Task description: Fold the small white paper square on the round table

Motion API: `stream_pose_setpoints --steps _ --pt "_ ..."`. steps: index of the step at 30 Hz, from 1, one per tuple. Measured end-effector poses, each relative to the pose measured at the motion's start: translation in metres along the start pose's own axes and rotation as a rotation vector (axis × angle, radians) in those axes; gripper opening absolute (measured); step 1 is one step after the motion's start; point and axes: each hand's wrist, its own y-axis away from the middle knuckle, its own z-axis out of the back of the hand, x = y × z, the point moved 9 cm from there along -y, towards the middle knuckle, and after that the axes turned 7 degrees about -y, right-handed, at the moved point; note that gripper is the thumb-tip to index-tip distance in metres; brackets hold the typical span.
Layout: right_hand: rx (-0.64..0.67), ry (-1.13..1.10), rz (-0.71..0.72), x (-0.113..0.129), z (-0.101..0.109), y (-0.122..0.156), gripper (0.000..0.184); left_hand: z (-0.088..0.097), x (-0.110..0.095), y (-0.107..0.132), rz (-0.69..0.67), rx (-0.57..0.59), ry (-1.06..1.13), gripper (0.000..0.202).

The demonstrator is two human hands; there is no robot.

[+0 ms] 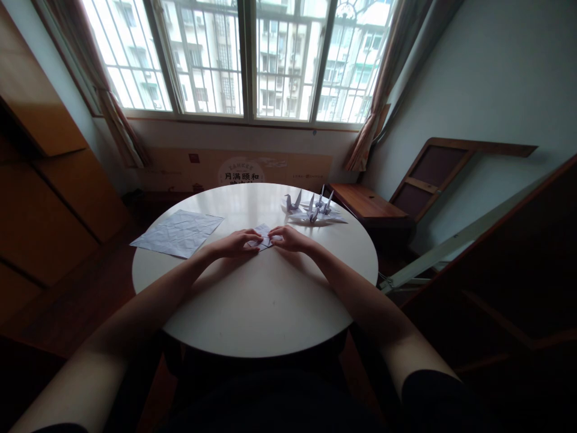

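A small folded piece of paper (pixel 262 230) lies on the round white table (pixel 252 313), between my two hands. My left hand (pixel 240 243) grips its left side, the thumb and fingers closed at the paper's edge. From the other side my right hand (pixel 288 238) pinches the same paper, with its fingertips close to those of the left. The paper shows crease lines, and its lower corner points toward me. Parts of both its sides are hidden under my fingers.
Several folded paper cranes (pixel 312 211) stand at the table's back right. A large creased sheet of paper (pixel 178 233) lies at the left edge. Beyond the table are a printed cardboard panel (pixel 189 165), a barred window and a wooden chair (pixel 369 201).
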Motion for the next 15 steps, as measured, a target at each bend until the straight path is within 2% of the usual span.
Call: stream_pose_setpoints --steps 15 --pt "0.011 -0.017 0.001 -0.0011 -0.0011 0.0000 0.024 -0.0004 0.0005 0.0002 -0.006 -0.004 -0.013 0.047"
